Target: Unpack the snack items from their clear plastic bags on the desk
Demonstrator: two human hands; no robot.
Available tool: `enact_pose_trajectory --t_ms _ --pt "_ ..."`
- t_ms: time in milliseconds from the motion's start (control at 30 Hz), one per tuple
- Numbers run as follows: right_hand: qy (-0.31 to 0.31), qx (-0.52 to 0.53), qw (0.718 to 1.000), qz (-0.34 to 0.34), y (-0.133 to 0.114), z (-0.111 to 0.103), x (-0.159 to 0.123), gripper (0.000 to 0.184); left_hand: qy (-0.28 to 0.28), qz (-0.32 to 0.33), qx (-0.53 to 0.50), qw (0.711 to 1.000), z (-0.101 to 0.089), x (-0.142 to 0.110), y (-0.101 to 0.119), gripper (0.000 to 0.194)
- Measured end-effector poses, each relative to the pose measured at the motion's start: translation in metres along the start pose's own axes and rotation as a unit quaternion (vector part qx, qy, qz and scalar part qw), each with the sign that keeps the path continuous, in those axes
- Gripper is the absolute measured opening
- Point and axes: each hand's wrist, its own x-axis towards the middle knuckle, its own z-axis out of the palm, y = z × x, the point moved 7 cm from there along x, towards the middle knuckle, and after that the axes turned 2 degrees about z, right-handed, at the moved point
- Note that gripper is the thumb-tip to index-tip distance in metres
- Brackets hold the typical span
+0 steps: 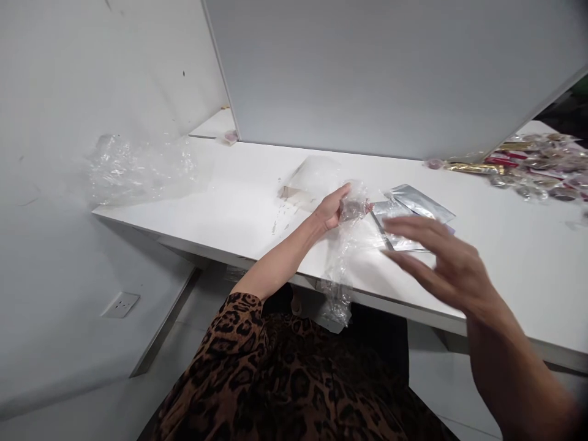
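Observation:
My left hand [331,208] is closed around the upper part of a clear, crinkled plastic wrap [342,263], which trails down over the front edge of the white table [239,202]. A greyish patch shows within the wrap beside my fingers; what it is, I cannot make out. My right hand [441,260] is raised to the right, somewhat blurred, its thumb and fingers apart with nothing between them. Behind its fingertips lie several flat silver foil pouches [420,205].
A heap of clear plastic [138,168] lies at the table's left end by the wall. A clear sheet [315,174] rests behind my left hand. Several small wrapped items [542,162] and a gold strip [475,167] sit at right. A grey panel [367,79] stands along the back.

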Motion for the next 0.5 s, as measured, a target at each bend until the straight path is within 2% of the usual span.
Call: enact_pose_trajectory --t_ms 33,100,167,233,333,433,500 --pt "0.029 -0.052 0.998 0.001 0.013 0.005 0.010 0.054 -0.011 0.003 0.021 1.000 0.001 -0.001 -0.002 0.023" --pt "0.023 -0.107 0.994 0.001 0.041 0.024 0.030 0.043 -0.035 0.006 0.064 0.997 0.005 -0.003 -0.004 0.023" --pt "0.007 -0.112 0.994 0.004 0.064 0.037 0.047 0.027 -0.055 0.005 0.097 0.994 0.008 -0.006 -0.005 0.031" --pt "0.017 -0.075 0.997 0.032 0.081 0.035 0.063 0.013 -0.077 -0.004 0.109 0.991 0.012 -0.009 -0.006 0.040" --pt "0.072 0.033 0.987 0.142 0.110 0.018 0.082 0.016 -0.106 -0.018 0.106 0.989 0.018 -0.012 -0.008 0.045" --pt "0.124 0.170 0.946 0.246 0.153 0.012 0.098 0.028 -0.110 -0.003 0.123 0.986 0.020 -0.016 -0.006 0.024" --pt "0.154 0.242 0.917 0.278 0.187 0.017 0.107 0.038 -0.121 -0.009 0.139 0.983 0.022 -0.020 -0.006 0.022"
